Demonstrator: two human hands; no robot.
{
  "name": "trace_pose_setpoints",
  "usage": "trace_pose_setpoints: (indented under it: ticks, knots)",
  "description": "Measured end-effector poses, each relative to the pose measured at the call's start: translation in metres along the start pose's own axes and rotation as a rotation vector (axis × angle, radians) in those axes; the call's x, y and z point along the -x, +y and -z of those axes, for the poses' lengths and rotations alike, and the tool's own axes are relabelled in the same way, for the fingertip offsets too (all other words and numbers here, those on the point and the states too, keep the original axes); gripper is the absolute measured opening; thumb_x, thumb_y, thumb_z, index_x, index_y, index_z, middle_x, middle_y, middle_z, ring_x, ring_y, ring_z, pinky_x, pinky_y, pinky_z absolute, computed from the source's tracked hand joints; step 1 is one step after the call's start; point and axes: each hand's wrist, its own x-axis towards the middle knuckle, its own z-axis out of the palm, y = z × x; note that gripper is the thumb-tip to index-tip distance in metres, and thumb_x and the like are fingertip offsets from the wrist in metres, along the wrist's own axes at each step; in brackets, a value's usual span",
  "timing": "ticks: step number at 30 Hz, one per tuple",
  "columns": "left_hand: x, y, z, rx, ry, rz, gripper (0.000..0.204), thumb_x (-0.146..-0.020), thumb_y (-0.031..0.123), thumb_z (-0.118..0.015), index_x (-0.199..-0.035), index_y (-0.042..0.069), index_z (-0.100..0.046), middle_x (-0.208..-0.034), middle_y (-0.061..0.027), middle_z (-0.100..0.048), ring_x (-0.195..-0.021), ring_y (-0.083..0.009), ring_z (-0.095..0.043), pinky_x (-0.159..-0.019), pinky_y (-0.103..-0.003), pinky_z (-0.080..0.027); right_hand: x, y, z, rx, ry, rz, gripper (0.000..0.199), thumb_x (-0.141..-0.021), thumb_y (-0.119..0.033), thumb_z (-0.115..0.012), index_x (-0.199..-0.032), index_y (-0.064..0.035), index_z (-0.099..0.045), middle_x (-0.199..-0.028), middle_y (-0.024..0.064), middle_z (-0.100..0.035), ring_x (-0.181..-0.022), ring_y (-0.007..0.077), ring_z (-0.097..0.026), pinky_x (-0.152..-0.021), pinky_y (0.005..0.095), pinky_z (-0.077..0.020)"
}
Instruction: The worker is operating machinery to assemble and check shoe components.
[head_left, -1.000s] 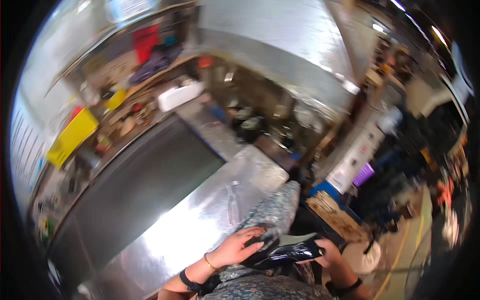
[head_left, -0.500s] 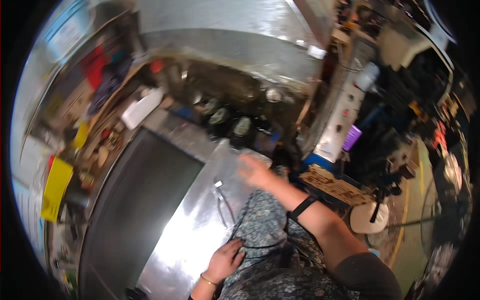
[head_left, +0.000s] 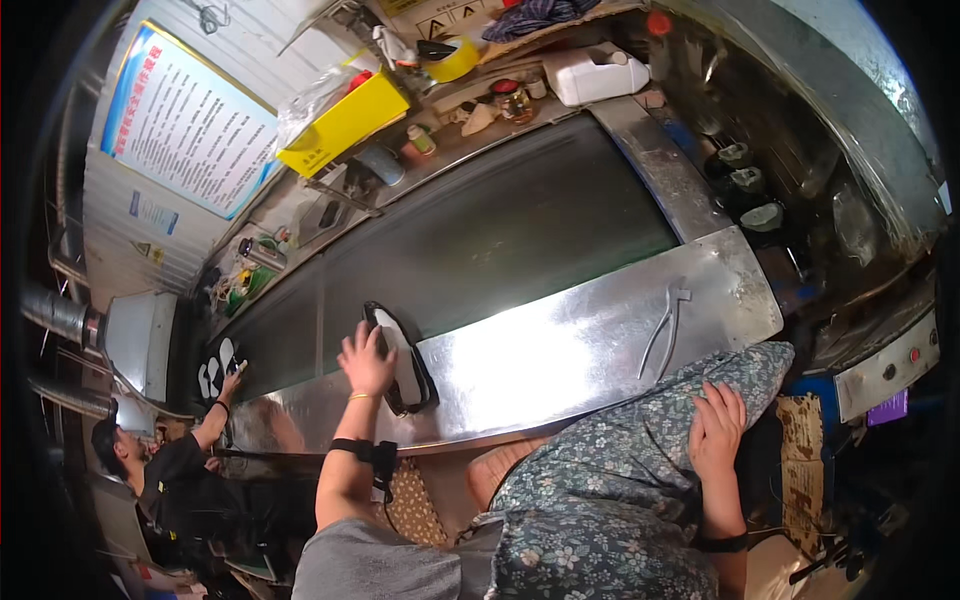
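Observation:
A black shoe with a white inside lies across the border between the dark conveyor belt and the steel table edge. My left hand is at the shoe's left side, its fingers spread and the fingertips at the upper part. Whether they touch it I cannot tell. My right hand rests on the floral apron over my lap, fingers loosely stretched and nothing in them. Between the hands, metal pincers lie on the steel surface.
The dark belt runs leftward to a metal hood. There, a co-worker's hand is by several black-and-white shoes. Behind the belt stand a yellow box and a white jug. A control panel stands at right.
The view has swung left along the belt. My left hand has gone from my lap to the black shoe. My right hand has come back from the machine side onto the apron.

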Motion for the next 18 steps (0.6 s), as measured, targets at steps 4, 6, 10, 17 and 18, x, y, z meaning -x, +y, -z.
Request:
trace_pose_setpoints:
  ticks: [4,6,10,17,18]
  knots:
    - [0.020,-0.065,-0.013,0.604,0.088,0.442,0.102,-0.072,0.051,-0.079,-0.145,-0.001,-0.030,-0.140,-0.0285,-0.044,-0.132,-0.0390,-0.044,-0.109,-0.045,-0.036,-0.003,0.000,-0.003,-0.055,0.006,0.021,0.019,-0.084,-0.004,-0.056,-0.100,-0.0001,-0.066,-0.121,0.0159,-0.063,-0.119,0.0383,-0.053,-0.107,0.0535,-0.0332]
    - [0.015,-0.074,-0.029,0.793,0.006,0.617,0.102,-0.071,0.047,-0.081,-0.141,-0.008,-0.032,-0.133,-0.0277,-0.052,-0.122,-0.0365,-0.054,-0.101,-0.036,-0.044,-0.001,-0.001,-0.005,-0.063,0.021,0.037,0.019,-0.084,-0.004,-0.057,-0.100,-0.0001,-0.066,-0.121,0.0158,-0.063,-0.119,0.0381,-0.053,-0.107,0.0532,-0.0332]
    - [0.016,-0.022,-0.035,0.702,-0.104,0.497,0.087,-0.066,0.025,-0.079,-0.136,-0.006,-0.037,-0.117,-0.0205,-0.061,-0.097,-0.0275,-0.064,-0.088,-0.037,-0.052,0.003,-0.003,-0.006,-0.030,0.056,0.041,0.022,-0.081,-0.006,-0.057,-0.101,-0.0024,-0.067,-0.119,0.0138,-0.064,-0.118,0.0356,-0.054,-0.107,0.0507,-0.0345]
    - [0.066,0.125,0.052,1.539,-1.048,-0.094,0.075,-0.070,0.012,-0.067,-0.139,-0.003,-0.041,-0.118,-0.0133,-0.059,-0.110,-0.0234,-0.057,-0.098,-0.033,-0.044,-0.022,-0.041,0.034,-0.298,-0.038,-0.005,0.033,-0.079,-0.014,-0.069,-0.110,-0.0055,-0.066,-0.126,0.0162,-0.059,-0.121,0.0362,-0.051,-0.106,0.0505,-0.0359]
    - [0.073,0.145,0.058,1.449,-1.152,-0.219,0.082,-0.071,0.014,-0.069,-0.144,-0.002,-0.037,-0.125,-0.0124,-0.056,-0.116,-0.0219,-0.052,-0.102,-0.032,-0.040,-0.043,-0.067,0.055,-0.297,-0.038,0.038,0.041,-0.079,-0.019,-0.072,-0.117,-0.0068,-0.063,-0.130,0.0179,-0.056,-0.123,0.0368,-0.050,-0.106,0.0500,-0.0357]
